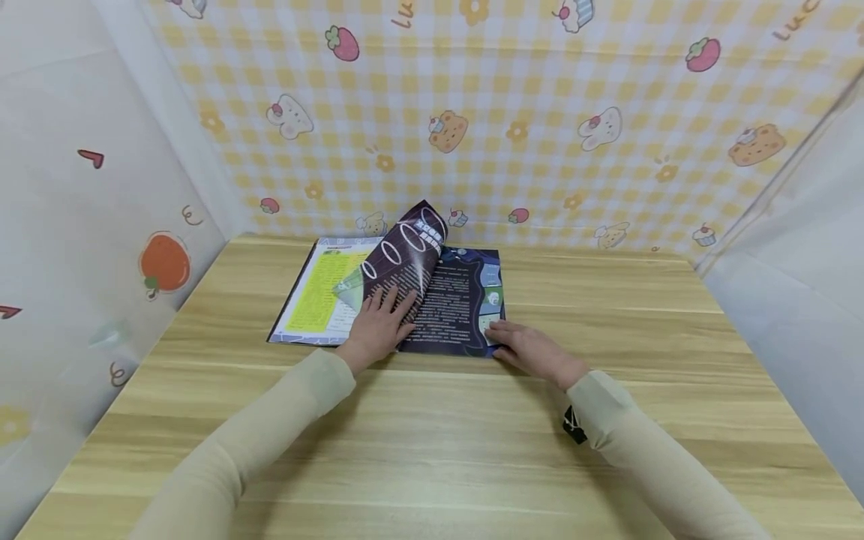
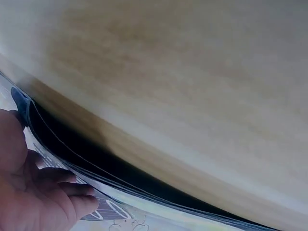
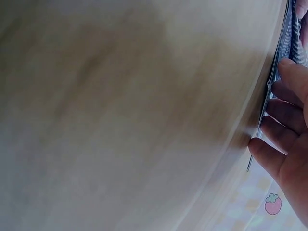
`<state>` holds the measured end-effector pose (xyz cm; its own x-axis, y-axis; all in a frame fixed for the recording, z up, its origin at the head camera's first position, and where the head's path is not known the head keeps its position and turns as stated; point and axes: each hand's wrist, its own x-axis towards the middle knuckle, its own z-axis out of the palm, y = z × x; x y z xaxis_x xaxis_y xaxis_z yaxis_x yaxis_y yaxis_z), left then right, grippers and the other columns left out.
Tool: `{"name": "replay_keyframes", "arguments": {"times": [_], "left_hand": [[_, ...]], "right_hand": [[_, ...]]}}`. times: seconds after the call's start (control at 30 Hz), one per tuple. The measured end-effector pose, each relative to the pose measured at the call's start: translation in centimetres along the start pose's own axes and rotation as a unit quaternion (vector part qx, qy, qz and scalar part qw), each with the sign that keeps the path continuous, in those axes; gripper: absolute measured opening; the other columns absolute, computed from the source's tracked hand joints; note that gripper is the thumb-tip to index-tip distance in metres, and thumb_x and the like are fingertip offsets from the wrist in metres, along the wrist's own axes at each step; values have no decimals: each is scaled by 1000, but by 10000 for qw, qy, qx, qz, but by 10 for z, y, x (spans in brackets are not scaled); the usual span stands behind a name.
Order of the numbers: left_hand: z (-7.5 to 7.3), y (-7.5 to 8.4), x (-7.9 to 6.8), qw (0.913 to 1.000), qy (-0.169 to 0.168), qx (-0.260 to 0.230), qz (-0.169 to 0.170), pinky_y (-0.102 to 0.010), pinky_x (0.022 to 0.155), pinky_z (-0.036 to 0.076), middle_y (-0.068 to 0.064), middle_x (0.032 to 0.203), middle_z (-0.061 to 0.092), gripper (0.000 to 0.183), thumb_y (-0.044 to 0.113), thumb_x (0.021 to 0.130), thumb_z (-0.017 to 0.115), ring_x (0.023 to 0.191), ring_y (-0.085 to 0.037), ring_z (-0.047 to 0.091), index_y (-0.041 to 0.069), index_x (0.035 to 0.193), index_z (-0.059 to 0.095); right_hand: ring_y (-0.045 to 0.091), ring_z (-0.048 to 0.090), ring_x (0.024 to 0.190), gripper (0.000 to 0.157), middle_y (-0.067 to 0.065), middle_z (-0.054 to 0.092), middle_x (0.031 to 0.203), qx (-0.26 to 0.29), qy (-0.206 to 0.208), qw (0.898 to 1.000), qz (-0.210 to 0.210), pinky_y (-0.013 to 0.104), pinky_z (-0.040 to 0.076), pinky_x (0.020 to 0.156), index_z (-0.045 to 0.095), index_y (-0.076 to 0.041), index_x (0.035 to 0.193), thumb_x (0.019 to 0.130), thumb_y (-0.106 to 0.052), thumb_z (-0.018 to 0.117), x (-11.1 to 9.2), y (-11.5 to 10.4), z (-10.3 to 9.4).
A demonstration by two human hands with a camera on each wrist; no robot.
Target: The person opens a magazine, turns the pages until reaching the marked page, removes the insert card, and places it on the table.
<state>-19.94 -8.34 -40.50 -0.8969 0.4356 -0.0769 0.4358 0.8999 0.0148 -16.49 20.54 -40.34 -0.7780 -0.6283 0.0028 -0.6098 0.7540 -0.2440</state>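
Observation:
An illustrated book [image 1: 459, 315] lies spread on the wooden table. Its left page is white with a yellow block of text; the right page is dark with pale print. Between them a dark leaf [image 1: 398, 259] with white ovals stands curved up, its top corner raised. My left hand [image 1: 379, 326] rests on the lower part of this leaf, fingers extended. At the book's lower right corner, my right hand [image 1: 533, 351] touches the page edge with its fingers loosely straight. In the left wrist view, the book's lower edge [image 2: 144, 192] bows with gaps between its pages.
The wooden table [image 1: 432, 450] runs up to a yellow checked backdrop [image 1: 499, 165] with cartoon prints, close behind the book. White sheets [image 1: 67, 225] hang at both sides. A small black object [image 1: 574, 426] shows by the right cuff.

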Motion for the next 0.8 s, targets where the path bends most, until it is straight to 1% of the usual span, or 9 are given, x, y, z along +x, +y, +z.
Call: {"name": "replay_keyframes", "arguments": {"times": [0.07, 0.13, 0.2, 0.27, 0.37, 0.47, 0.6, 0.67, 0.8], "left_hand": [[2, 0, 0, 9997, 164, -7, 205, -56, 110, 25, -23, 153, 20, 52, 33, 101, 40, 138, -47, 19, 19, 150, 27], [2, 2, 0, 9984, 298, 91, 462, -56, 109, 26, -21, 154, 20, 48, 25, 101, 42, 139, -47, 18, 20, 147, 33], [2, 4, 1, 9969, 355, 255, 648, -56, 110, 26, -19, 154, 21, 45, 21, 100, 43, 139, -45, 18, 17, 145, 38], [1, 5, 1, 9970, 269, 331, 648, -55, 111, 24, -16, 155, 21, 45, 23, 100, 42, 141, -43, 17, 15, 144, 40], [0, 4, 0, 9988, -48, 328, 351, -53, 113, 20, -14, 156, 17, 50, 33, 101, 40, 142, -40, 12, 15, 147, 34], [-1, 0, -3, 9995, -244, 199, 16, -53, 114, 18, -15, 157, 12, 57, 41, 101, 38, 143, -38, 9, 13, 149, 27], [0, -9, -8, 9983, -391, -109, -408, -54, 113, 20, -17, 157, 11, 63, 42, 101, 35, 143, -40, 11, 5, 149, 22], [0, -15, -12, 9965, -492, -286, -612, -55, 112, 21, -18, 156, 13, 64, 42, 101, 33, 142, -41, 13, 1, 149, 21], [1, -29, -18, 9916, -737, -433, -970, -56, 112, 21, -20, 154, 17, 62, 38, 102, 31, 141, -42, 17, -1, 148, 20]], "right_hand": [[38, 49, 124, 39, 23, 52, 133, 3, -28, 10000, 32, 47, 41, 102, 56, 4, 126, 92, -15, 60, -1, 0, -1], [38, 48, 124, 39, 22, 52, 133, -2, -51, 10000, 49, 47, 41, 102, 56, 4, 126, 92, -15, 59, -1, 0, -1], [37, 48, 125, 39, 22, 51, 134, 17, -66, 10000, 60, 47, 41, 102, 55, 4, 127, 92, -15, 59, -1, -1, -1], [37, 48, 125, 39, 22, 51, 134, 15, -74, 10000, 46, 47, 41, 102, 55, 4, 127, 93, -15, 59, -1, 0, -1], [38, 48, 125, 39, 22, 51, 134, 23, -43, 10000, 14, 47, 41, 101, 55, 4, 127, 93, -14, 59, 0, 0, 0], [38, 48, 124, 39, 22, 52, 134, 34, 6, 10000, 27, 47, 41, 101, 56, 4, 127, 92, -14, 59, 0, 1, 0], [38, 48, 125, 40, 22, 51, 134, 85, 1, 9999, 75, 47, 40, 102, 55, 4, 127, 92, -15, 60, -1, 2, -1], [38, 48, 125, 40, 22, 51, 134, 112, -27, 9999, 69, 48, 40, 102, 55, 4, 127, 92, -16, 60, -1, 3, 0], [38, 47, 125, 42, 22, 50, 135, 176, -78, 9998, 57, 48, 40, 103, 55, 4, 127, 91, -18, 61, -1, 3, 1]]}}
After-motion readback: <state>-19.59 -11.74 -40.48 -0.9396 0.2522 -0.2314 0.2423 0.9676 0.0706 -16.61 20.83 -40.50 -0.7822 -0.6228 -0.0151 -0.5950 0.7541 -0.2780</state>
